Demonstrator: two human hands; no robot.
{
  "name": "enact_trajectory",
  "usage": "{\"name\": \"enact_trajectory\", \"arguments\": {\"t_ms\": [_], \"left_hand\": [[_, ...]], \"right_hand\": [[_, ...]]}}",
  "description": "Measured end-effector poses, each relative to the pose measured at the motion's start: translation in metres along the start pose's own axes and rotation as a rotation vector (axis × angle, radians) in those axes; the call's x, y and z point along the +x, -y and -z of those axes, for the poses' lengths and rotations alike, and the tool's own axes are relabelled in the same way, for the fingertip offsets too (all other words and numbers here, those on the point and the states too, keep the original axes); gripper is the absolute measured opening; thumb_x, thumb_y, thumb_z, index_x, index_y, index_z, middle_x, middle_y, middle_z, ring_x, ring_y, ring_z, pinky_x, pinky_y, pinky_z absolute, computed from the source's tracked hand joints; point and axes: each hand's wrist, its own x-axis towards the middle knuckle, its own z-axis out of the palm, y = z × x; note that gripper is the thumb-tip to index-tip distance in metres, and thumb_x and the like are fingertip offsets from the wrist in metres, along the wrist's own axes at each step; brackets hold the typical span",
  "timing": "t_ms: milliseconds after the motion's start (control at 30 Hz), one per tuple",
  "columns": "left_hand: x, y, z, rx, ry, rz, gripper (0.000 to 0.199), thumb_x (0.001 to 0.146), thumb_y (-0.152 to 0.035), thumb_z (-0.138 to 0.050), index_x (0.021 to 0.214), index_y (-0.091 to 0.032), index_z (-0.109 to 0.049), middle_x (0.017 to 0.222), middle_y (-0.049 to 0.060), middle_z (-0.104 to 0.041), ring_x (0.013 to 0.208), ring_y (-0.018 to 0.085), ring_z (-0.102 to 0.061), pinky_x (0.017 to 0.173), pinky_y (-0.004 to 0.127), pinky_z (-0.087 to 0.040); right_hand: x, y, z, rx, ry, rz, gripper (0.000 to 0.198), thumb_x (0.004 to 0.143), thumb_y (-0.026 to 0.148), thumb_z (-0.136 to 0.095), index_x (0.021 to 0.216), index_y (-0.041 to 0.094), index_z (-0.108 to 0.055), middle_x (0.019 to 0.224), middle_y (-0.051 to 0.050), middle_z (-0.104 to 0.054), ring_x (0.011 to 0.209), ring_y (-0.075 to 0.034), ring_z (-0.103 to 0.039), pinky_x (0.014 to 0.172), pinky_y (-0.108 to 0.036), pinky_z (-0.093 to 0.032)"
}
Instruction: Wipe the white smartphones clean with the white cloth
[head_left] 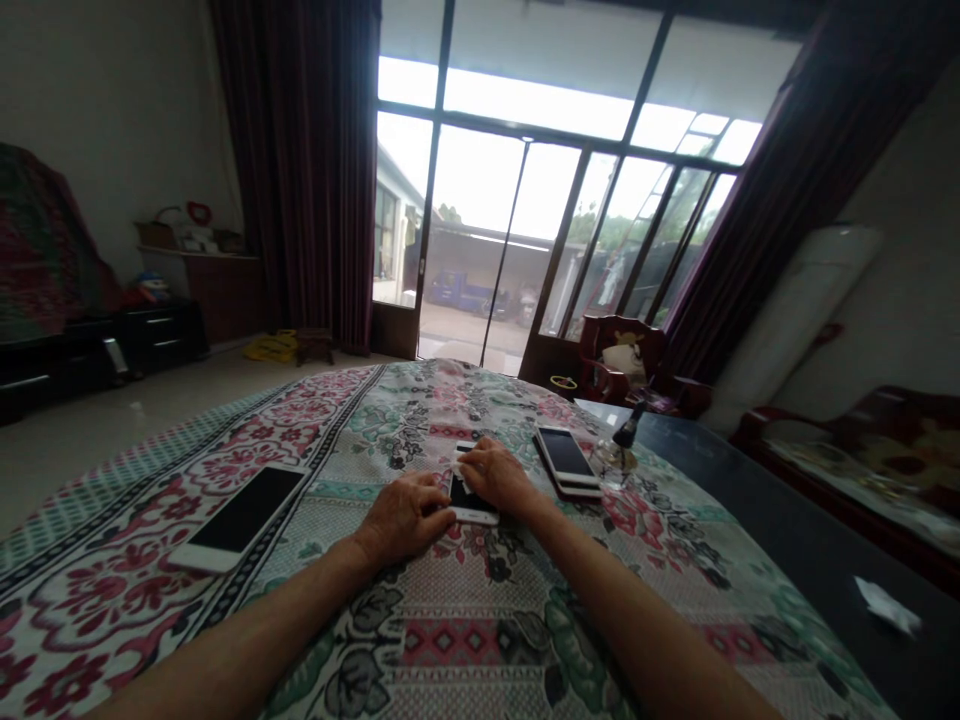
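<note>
A white smartphone (474, 517) with a dark screen lies flat on the patterned tablecloth in front of me. Against its left edge, my left hand (405, 515) grips with bent fingers, the thumb near the lower corner. My right hand (495, 475) is over the upper part of the screen, its fingers closed on a white tissue (462, 470) pressed to the glass. Part of the screen is hidden beneath that hand. To the left lies a larger white phone (244, 515), dark screen up. Right of my right hand, a smartphone (568, 455) rests on top of another.
The round table wears a floral tablecloth (450, 640). Beyond the stacked phones stands a small clear glass vessel (616, 460) with a dark upright piece. A dark side table (795, 570) on the right bears a crumpled white tissue (887, 605). Glass doors (487, 250) are ahead.
</note>
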Motion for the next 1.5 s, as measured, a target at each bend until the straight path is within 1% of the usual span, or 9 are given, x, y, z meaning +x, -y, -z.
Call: {"name": "enact_trajectory", "arguments": {"t_ms": [133,333,500,633,800,1000,1133,1300,1500], "left_hand": [[0.000,-0.001,0.000,0.012,0.002,0.011,0.018,0.083,-0.032,-0.060,0.078,-0.023,-0.075,0.076,0.003,-0.064,0.079,0.018,-0.058,0.073,0.029,-0.044],[0.000,0.000,-0.003,0.018,-0.014,0.002,0.018,0.084,-0.031,-0.061,0.079,-0.021,-0.075,0.077,0.003,-0.064,0.079,0.017,-0.057,0.074,0.028,-0.043],[0.000,0.000,-0.003,0.018,-0.027,-0.005,0.017,0.084,-0.031,-0.061,0.080,-0.021,-0.075,0.077,0.002,-0.064,0.078,0.017,-0.057,0.073,0.027,-0.042],[0.000,0.000,-0.003,0.027,-0.027,-0.010,0.017,0.084,-0.032,-0.062,0.080,-0.021,-0.075,0.077,0.003,-0.064,0.078,0.017,-0.057,0.073,0.028,-0.043],[0.000,0.001,-0.003,0.033,-0.031,-0.027,0.016,0.084,-0.031,-0.063,0.078,-0.021,-0.074,0.076,0.002,-0.063,0.079,0.017,-0.057,0.074,0.028,-0.043],[-0.001,0.002,-0.004,0.022,-0.043,-0.033,0.014,0.083,-0.030,-0.064,0.078,-0.021,-0.074,0.077,0.002,-0.064,0.079,0.017,-0.057,0.074,0.028,-0.043],[-0.001,0.003,-0.005,0.011,-0.039,-0.032,0.015,0.083,-0.031,-0.064,0.080,-0.021,-0.074,0.077,0.003,-0.064,0.080,0.018,-0.058,0.074,0.029,-0.044],[0.000,0.003,-0.005,0.014,-0.027,-0.033,0.016,0.083,-0.031,-0.063,0.080,-0.020,-0.074,0.078,0.003,-0.064,0.079,0.018,-0.058,0.074,0.030,-0.044],[0.000,0.005,-0.006,0.010,-0.041,-0.029,0.017,0.084,-0.032,-0.062,0.080,-0.021,-0.074,0.078,0.003,-0.064,0.078,0.017,-0.057,0.073,0.029,-0.044]], "right_hand": [[0.015,-0.005,-0.004,-0.045,-0.027,-0.068,0.025,0.091,0.029,-0.051,0.097,0.023,-0.074,0.094,-0.007,-0.065,0.092,-0.018,-0.057,0.085,-0.027,-0.040],[0.036,-0.014,-0.010,-0.027,-0.009,-0.135,0.026,0.090,0.029,-0.050,0.096,0.023,-0.075,0.094,-0.007,-0.066,0.094,-0.018,-0.059,0.084,-0.025,-0.040],[0.043,-0.018,-0.014,-0.036,0.006,-0.214,0.028,0.091,0.031,-0.049,0.098,0.023,-0.075,0.099,-0.008,-0.066,0.098,-0.019,-0.058,0.085,-0.026,-0.040],[0.034,-0.015,-0.010,-0.100,0.010,-0.121,0.028,0.094,0.029,-0.046,0.093,0.020,-0.073,0.097,-0.009,-0.064,0.098,-0.019,-0.055,0.086,-0.026,-0.038],[0.003,-0.010,0.003,-0.094,0.046,0.042,0.025,0.094,0.024,-0.046,0.084,0.018,-0.068,0.088,-0.005,-0.059,0.089,-0.016,-0.052,0.084,-0.026,-0.037],[-0.029,-0.008,0.010,-0.044,0.025,0.125,0.020,0.093,0.025,-0.049,0.085,0.020,-0.067,0.090,-0.004,-0.057,0.087,-0.016,-0.050,0.081,-0.027,-0.037],[-0.025,-0.012,0.007,-0.037,0.009,0.050,0.021,0.093,0.024,-0.049,0.088,0.020,-0.070,0.090,-0.005,-0.060,0.087,-0.016,-0.053,0.081,-0.027,-0.039],[-0.001,-0.023,0.003,-0.076,0.015,-0.075,0.024,0.093,0.026,-0.050,0.096,0.021,-0.073,0.095,-0.008,-0.065,0.091,-0.019,-0.057,0.083,-0.027,-0.040],[0.023,-0.034,-0.004,-0.088,0.009,-0.146,0.027,0.093,0.027,-0.049,0.099,0.021,-0.074,0.095,-0.008,-0.067,0.091,-0.018,-0.060,0.083,-0.025,-0.040]]}}
